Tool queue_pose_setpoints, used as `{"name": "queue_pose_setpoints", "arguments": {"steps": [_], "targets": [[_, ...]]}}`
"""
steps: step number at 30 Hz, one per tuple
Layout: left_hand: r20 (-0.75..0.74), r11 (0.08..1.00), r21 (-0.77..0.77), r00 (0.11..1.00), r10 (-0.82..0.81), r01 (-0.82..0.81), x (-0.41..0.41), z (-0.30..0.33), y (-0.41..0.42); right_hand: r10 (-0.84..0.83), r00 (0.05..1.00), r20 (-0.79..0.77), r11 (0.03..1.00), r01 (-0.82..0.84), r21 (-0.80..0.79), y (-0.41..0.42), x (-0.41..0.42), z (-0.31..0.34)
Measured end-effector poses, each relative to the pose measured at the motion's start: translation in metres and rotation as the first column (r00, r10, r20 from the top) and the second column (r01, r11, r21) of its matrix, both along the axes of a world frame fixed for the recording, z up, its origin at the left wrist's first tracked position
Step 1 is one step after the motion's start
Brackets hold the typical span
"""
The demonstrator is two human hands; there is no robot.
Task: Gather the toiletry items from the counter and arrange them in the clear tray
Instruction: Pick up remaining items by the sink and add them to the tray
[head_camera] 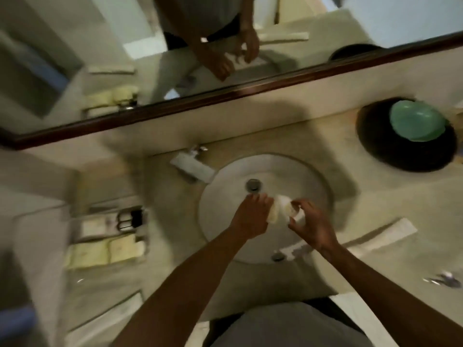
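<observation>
The picture is blurred by motion. Over the round sink basin point(225, 186), my left hand point(250, 216) and my right hand point(310, 226) both hold a small white packet point(280, 209) between them. The left fingers pinch its left end and the right fingers curl around its right end. At the counter's left, the clear tray point(110, 236) holds pale yellow packets point(100, 251), a white box point(94, 227) and a small dark item point(132, 219). A long white packet point(385, 235) lies on the counter to the right of the basin.
A chrome tap point(193, 166) stands behind the basin, under the mirror's dark wooden frame point(225, 96). A green bowl point(418, 123) rests in a round dark hole at the far right. Something shiny point(446, 281) lies at the right edge. A white towel point(112, 311) lies front left.
</observation>
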State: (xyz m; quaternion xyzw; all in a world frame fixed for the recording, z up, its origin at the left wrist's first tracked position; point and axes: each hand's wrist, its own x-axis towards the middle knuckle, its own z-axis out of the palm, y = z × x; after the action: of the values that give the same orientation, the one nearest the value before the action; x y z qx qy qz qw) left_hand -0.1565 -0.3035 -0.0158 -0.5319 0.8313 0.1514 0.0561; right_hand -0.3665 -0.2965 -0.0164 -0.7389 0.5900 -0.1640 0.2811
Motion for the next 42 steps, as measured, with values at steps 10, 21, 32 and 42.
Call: {"name": "queue_pose_setpoints", "arguments": {"steps": [10, 21, 32, 42], "targets": [[0.007, 0.925, -0.056, 0.927, 0.376, -0.375, 0.229, 0.038, 0.139, 0.255, 0.962, 0.095, 0.967, -0.256, 0.002, 0.093, 0.225, 0.006], [0.011, 0.899, -0.044, 0.900, 0.436, -0.435, 0.349, 0.016, 0.183, 0.312, 0.950, -0.005, 0.949, -0.312, -0.046, 0.133, 0.323, 0.018], [-0.173, 0.877, -0.110, 0.878, 0.447, -0.468, 0.382, 0.002, 0.198, 0.280, 0.958, -0.055, 0.959, -0.282, -0.033, 0.122, 0.327, 0.023], [-0.285, 0.880, -0.022, 0.847, 0.449, -0.474, 0.394, -0.011, 0.201, 0.374, 0.918, -0.132, 0.925, -0.379, -0.014, 0.092, 0.417, 0.022]]}}
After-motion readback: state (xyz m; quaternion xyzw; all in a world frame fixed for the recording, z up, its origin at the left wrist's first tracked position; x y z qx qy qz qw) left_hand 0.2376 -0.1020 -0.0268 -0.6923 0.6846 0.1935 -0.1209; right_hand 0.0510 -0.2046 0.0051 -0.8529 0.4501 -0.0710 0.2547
